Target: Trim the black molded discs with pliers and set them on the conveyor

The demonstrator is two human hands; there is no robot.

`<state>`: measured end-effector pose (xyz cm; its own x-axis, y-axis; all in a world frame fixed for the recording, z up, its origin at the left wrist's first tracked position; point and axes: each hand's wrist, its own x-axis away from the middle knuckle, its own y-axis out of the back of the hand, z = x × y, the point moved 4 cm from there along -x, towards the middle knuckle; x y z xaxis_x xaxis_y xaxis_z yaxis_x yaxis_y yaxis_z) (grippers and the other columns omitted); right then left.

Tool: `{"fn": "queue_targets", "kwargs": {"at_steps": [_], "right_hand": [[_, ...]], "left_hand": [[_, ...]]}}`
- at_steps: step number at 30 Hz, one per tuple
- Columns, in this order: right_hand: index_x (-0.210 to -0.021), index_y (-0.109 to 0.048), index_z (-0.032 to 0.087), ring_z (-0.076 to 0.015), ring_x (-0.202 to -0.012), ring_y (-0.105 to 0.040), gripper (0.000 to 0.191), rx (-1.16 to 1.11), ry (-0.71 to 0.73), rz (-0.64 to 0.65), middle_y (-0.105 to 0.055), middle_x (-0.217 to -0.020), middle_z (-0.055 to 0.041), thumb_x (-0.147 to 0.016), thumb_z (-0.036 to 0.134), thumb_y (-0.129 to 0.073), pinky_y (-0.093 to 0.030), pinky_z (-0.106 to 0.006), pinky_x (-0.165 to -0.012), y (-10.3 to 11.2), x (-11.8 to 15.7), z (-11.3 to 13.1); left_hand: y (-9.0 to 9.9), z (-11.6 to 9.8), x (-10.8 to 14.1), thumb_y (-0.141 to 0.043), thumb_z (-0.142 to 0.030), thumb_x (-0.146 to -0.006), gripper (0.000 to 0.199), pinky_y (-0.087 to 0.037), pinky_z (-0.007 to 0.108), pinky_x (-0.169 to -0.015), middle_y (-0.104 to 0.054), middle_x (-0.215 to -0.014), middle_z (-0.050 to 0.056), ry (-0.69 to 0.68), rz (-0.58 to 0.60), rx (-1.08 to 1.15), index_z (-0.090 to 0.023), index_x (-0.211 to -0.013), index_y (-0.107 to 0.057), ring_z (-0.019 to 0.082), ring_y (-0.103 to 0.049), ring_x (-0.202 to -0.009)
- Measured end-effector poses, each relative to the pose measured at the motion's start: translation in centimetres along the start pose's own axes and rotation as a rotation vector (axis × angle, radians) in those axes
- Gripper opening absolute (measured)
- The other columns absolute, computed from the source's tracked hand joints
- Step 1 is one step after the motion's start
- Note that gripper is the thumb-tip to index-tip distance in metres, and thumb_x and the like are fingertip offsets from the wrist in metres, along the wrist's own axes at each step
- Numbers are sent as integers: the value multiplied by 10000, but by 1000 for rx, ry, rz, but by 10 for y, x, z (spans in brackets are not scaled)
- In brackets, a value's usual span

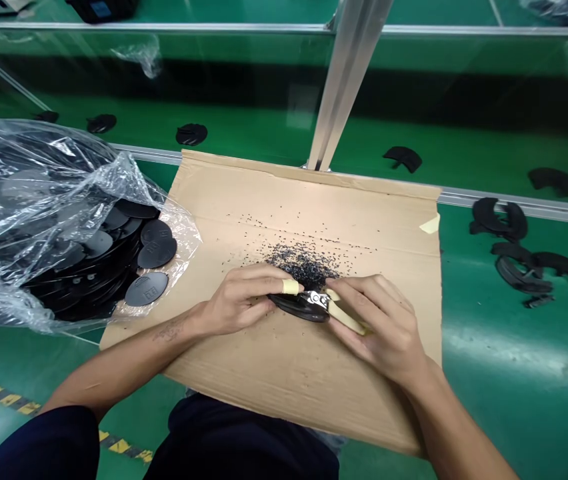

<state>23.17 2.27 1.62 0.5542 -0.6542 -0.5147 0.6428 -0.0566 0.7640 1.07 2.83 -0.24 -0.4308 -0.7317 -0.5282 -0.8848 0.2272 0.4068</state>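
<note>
My left hand (247, 297) is closed on a black oval plastic disc (300, 309), its thumb side wrapped in pale tape at a fingertip. In my right hand (384, 320) I grip a pair of cutting pliers (347, 315) with cream-coloured handles. The pliers' metal jaws (317, 299) are at the upper edge of the disc; whether they are closed on it is too small to tell. Just behind my hands lies a heap of tiny black plastic bits (301, 261), scattered over a cardboard sheet (274, 373).
To the left, a clear plastic bag (59, 180) spills many black discs (147, 289) onto the cardboard's edge. Curved black parts (499, 219) lie on the green bench (519, 373) at right. An aluminium post (347, 87) rises behind the cardboard.
</note>
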Motion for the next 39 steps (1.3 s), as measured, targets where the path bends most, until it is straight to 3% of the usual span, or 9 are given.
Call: {"fn": "queue_targets", "kwargs": {"at_steps": [7, 19, 25, 34, 39], "right_hand": [[-1273, -608, 150, -209, -855, -668, 367, -2, 12, 1, -734, -1030, -119, -922, 218, -695, -556, -359, -717, 2, 0, 2], [-1227, -621, 133, -182, -819, -669, 277, 198, 68, 10, -765, -1011, -108, -967, 226, -647, -526, -325, -695, 6, 2, 12], [-1183, -642, 131, -160, -792, -682, 249, 263, 92, 2, -765, -918, -75, -936, 101, -648, -518, -298, -682, 5, 2, 19], [-1182, -647, 175, -198, -813, -654, 291, 91, -122, -134, -707, -934, -90, -925, 300, -705, -538, -328, -705, 6, 3, -14], [-1199, -626, 158, -240, -894, -630, 311, 213, -106, -13, -701, -993, -113, -973, 371, -619, -529, -379, -769, 11, -2, -26]], "left_hand": [[0, -2, -1, -611, -18, -902, 376, -617, 294, -803, -773, -1080, 88, -37, 8, -16, -205, -1216, -700, 153, -727, -968], [-2, -6, -1, -549, -6, -921, 376, -627, 330, -810, -785, -1059, 95, -130, 6, -26, -198, -1208, -700, 167, -741, -956], [-2, -5, 0, -566, 9, -905, 399, -625, 355, -826, -784, -1072, 102, -169, 28, -33, -193, -1228, -686, 180, -739, -976], [2, -4, -3, -591, -38, -908, 309, -592, 312, -777, -769, -1015, 75, -206, -68, -144, -201, -1147, -698, 158, -714, -912], [-1, 3, -2, -585, -83, -891, 275, -571, 311, -777, -732, -995, 92, -136, -139, -178, -160, -1138, -676, 169, -685, -905]]}}
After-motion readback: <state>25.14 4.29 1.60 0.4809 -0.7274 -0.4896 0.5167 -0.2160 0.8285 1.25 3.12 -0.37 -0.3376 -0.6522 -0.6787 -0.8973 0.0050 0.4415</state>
